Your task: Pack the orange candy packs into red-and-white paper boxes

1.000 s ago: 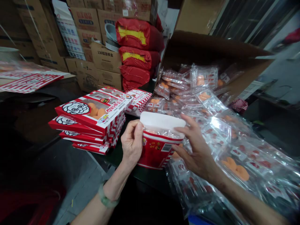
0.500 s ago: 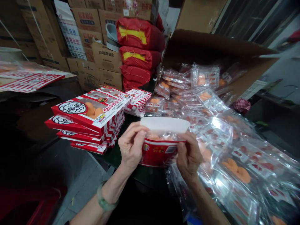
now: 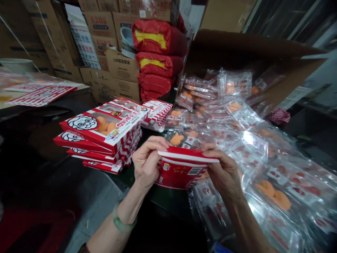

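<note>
Both hands hold a red and white striped carton (image 3: pixel 181 172) upright in front of me. My left hand (image 3: pixel 147 161) pinches its top left corner, fingers closed. On the top right corner my right hand (image 3: pixel 223 168) presses the lid flap down, so the flap lies folded flat over the opening. A stack of the same cartons (image 3: pixel 102 135), with clear windows showing orange pieces, lies just left of my left hand. To the right spreads a heap of clear plastic packets (image 3: pixel 252 147) holding orange pieces.
A big open cardboard box (image 3: pixel 237 49) stands behind the packets. Red sacks (image 3: pixel 155 52) and brown cartons (image 3: pixel 118 66) are stacked at the back. Flat striped card sheets (image 3: pixel 39 95) lie on a table at far left. The dark table edge (image 3: pixel 137 179) runs below the carton.
The white lid flap that stood up above the carton has been folded down over the top. My right hand moved from the carton's side onto its top right corner.
</note>
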The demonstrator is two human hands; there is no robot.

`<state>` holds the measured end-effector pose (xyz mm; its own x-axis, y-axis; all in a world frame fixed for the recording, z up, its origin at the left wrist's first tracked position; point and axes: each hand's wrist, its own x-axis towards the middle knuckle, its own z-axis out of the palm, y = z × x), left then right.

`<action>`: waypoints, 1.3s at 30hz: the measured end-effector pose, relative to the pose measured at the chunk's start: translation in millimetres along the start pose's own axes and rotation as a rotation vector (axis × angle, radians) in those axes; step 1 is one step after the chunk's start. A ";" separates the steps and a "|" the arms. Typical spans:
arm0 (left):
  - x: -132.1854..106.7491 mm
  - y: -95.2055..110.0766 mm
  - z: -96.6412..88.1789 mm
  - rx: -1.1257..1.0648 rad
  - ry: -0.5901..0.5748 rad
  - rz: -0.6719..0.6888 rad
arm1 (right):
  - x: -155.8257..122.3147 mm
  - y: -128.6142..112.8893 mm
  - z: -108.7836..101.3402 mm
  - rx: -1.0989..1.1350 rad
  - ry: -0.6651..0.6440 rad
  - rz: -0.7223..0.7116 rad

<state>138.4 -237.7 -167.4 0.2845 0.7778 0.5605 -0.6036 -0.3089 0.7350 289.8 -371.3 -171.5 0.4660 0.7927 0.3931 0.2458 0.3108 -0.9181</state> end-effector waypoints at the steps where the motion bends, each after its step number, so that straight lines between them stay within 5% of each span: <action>1: -0.4 -0.7 -0.3 -0.029 -0.003 0.002 | 0.1 -0.2 -3.5 0.017 -0.024 -0.016; 6: 3.8 3.9 -2.9 0.061 -0.059 0.008 | 5.3 -11.6 -5.8 0.034 -0.084 -0.047; 10: 17.4 19.7 -7.0 0.385 -0.283 -0.116 | 13.6 -26.4 -2.1 -0.088 -0.019 0.006; 13: 25.5 24.3 -7.2 0.478 -0.383 -0.054 | 16.6 -33.1 0.6 -0.184 -0.007 0.020; 16: 25.4 18.1 -3.8 0.448 -0.326 0.044 | 15.9 -33.6 3.6 -0.222 0.005 0.070; 22: 19.7 14.3 4.8 0.378 -0.197 0.007 | 13.7 -37.2 10.5 -0.146 0.094 0.126; 29: 32.4 11.5 -3.3 0.426 -0.233 0.348 | 24.0 -43.1 20.6 -0.143 0.091 0.056; 39: 27.5 -6.5 -21.0 0.340 -0.343 0.443 | 13.5 -5.2 17.7 -0.264 0.038 -0.411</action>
<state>134.5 -202.8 -164.8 0.3186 0.3355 0.8865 -0.4648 -0.7598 0.4546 279.7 -352.9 -162.4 0.3149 0.6109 0.7264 0.6207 0.4464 -0.6446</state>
